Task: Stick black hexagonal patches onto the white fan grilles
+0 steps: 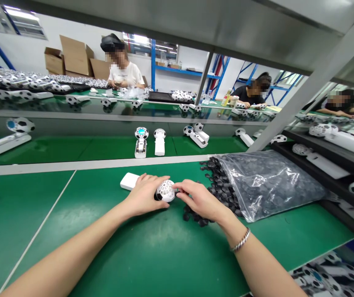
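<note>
On the green work surface, my left hand [144, 196] is wrapped around a white handheld fan whose round head [166, 189] looks like a football with an open grille. Its white handle [129, 181] sticks out to the left behind my hand. At the right side of the head, my right hand [199, 199] has thumb and forefinger pinched on a small dark piece, mostly hidden by the fingertips. Beside and beneath that hand lies a loose heap of small black pieces [221, 189], spilling from a clear plastic bag [272, 183].
Behind a pale rail, a green conveyor [109, 144] carries several football-headed fans, including an upright pair [160, 142]. Black trays [325, 165] with fans stand at right. A slanted metal post [297, 95] rises there. Co-workers [125, 74] sit across the line.
</note>
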Available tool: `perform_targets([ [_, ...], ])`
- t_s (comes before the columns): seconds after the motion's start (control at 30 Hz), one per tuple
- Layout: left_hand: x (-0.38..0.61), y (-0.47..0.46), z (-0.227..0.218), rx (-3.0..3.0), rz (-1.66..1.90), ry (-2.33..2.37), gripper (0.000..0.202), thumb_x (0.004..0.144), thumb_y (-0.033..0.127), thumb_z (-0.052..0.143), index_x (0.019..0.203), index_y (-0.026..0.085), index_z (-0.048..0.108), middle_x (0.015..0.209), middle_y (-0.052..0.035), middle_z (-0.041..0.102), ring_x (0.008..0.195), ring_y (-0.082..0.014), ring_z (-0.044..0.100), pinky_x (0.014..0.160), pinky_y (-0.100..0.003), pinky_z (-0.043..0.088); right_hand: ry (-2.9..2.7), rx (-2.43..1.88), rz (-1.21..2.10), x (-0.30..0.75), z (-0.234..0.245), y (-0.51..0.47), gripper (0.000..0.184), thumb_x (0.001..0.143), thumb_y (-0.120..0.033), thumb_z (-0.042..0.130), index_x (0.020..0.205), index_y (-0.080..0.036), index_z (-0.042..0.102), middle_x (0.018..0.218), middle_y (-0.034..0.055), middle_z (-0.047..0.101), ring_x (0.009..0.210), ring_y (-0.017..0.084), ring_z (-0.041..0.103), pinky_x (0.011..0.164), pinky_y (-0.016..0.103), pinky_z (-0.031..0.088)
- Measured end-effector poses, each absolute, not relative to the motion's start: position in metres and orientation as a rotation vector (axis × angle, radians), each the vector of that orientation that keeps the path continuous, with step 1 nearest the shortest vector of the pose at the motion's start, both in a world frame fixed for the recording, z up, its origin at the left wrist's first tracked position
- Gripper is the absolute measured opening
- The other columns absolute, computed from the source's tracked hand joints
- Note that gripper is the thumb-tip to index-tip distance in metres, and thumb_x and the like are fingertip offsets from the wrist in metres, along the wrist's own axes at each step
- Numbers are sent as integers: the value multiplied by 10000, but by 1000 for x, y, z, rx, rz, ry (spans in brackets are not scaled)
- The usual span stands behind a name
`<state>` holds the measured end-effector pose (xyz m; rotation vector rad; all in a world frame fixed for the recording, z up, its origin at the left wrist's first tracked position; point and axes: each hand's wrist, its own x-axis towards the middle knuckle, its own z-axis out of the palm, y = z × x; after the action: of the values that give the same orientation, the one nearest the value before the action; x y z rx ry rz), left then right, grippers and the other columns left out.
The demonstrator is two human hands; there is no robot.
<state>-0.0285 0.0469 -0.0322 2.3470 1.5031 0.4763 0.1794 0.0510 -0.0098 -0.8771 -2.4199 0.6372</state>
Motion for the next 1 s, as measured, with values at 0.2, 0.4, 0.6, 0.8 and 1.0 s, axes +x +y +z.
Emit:
perform_targets([
  [0.2, -28, 46, -31, 2352, 477, 1510, 718, 611, 478, 677, 1257, 284, 431, 1134, -51, 569, 1065, -267, 468, 993, -449, 233, -2241, -957, 854, 180, -12, 54, 92, 839, -162, 503, 914, -199, 543, 819, -2, 601, 739, 126, 564, 658, 245, 455],
  [0.4, -28, 46, -32, 2354, 481, 1511, 712, 629, 477, 661, 1266, 274, 416, 1164, -55, 559, 1091, -261, 461, 1014, -459, 205, -2080, -929, 1134, 180, -14, 54, 110, 865, -175, 447, 916, -203, 541, 839, 9, 625, 793, 136, 614, 709, 275, 488],
  [0.6, -27, 45, -31, 2315, 516, 1544, 726, 622, 603, 621, 1238, 255, 458, 1152, -58, 573, 1079, -275, 474, 1006, -478, 223, -2037, -956, 1022, 178, -17, 55, 35, 788, -214, 571, 809, -186, 572, 795, 1, 568, 722, 123, 549, 647, 251, 453],
  [0.8, -23, 43, -31, 2310, 543, 1567, 709, 633, 644, 585, 1205, 234, 495, 1114, -61, 592, 1065, -276, 480, 1019, -505, 200, -2041, -953, 1137, 170, -23, 52, 11, 767, -170, 575, 775, -164, 578, 737, -7, 578, 679, 113, 532, 649, 245, 443],
  [1.0, -21, 42, -31, 2312, 557, 1557, 653, 651, 612, 584, 1176, 230, 514, 1085, -62, 601, 1055, -266, 486, 1030, -516, 186, -2139, -936, 913, 170, -28, 54, 32, 749, -158, 610, 758, -187, 621, 797, 9, 536, 791, 137, 534, 735, 273, 444],
])
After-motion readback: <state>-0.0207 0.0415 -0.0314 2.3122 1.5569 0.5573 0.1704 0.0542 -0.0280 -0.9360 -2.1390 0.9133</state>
